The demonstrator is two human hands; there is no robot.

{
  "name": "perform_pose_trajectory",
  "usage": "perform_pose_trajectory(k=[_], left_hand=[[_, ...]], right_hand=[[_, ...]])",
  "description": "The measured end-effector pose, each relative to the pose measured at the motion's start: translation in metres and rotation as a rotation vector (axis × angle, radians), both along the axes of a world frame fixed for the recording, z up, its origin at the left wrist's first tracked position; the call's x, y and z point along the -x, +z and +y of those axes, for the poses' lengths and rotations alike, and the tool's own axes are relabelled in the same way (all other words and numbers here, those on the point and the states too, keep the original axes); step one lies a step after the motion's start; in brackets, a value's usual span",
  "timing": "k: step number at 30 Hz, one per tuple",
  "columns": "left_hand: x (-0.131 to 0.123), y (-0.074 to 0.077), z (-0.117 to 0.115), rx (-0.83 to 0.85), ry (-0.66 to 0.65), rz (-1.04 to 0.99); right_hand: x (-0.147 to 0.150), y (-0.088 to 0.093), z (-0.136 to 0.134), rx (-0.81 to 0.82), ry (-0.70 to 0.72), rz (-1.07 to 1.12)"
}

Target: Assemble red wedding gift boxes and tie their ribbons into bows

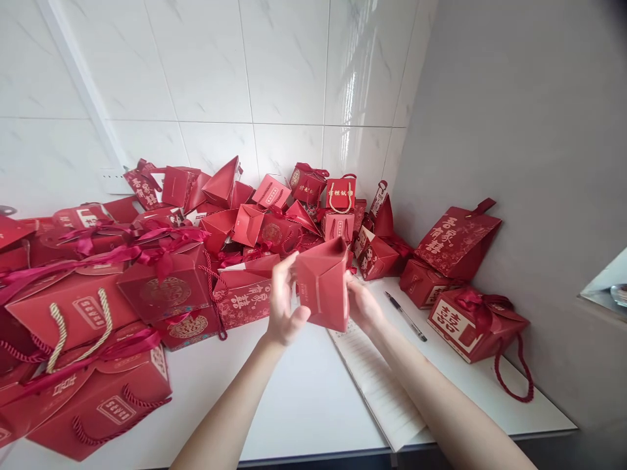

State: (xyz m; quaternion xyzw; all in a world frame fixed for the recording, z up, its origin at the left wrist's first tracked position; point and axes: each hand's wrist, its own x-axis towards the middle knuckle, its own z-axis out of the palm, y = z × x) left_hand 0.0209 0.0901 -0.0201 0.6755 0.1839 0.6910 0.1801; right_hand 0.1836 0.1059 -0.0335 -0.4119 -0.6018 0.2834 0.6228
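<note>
Between my two hands, above the white table, is a small red gift box [321, 290] with an opening showing at its top right. My left hand [285, 303] grips its left side, thumb toward the lower front and fingers partly behind it. My right hand [361, 301] holds the right side, its fingertips largely hidden by the box. Below the box lies an open lined notebook [377, 378], partly covered by my right forearm. A pen [405, 316] rests on the table to the right of my right hand.
Red gift boxes [93, 313] with ribbons and rope handles are stacked along the left. More boxes [274, 225] are heaped against the tiled wall [289, 59]. Several stand at the right, including one with a rope handle [477, 323]. The table's front edge [313, 457] is near.
</note>
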Motion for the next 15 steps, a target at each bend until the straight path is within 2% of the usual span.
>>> perform_pose_trajectory(k=[2,5,8,11,15], left_hand=[[0.006,-0.001,0.005,0.028,0.045,0.010],[0.014,-0.009,0.010,0.031,0.134,0.167],[0.013,-0.019,0.005,0.032,0.126,0.294],[0.009,-0.023,-0.015,0.125,-0.005,0.353],[0.012,-0.020,-0.063,0.286,-0.128,0.297]], right_hand=[[-0.010,0.006,0.006,-0.040,-0.025,0.164],[-0.026,0.023,0.004,-0.180,-0.110,0.407],[-0.033,0.044,-0.012,-0.305,-0.178,0.413],[-0.030,0.060,-0.033,-0.327,-0.160,0.377],[-0.020,0.075,-0.062,-0.207,-0.056,0.308]])
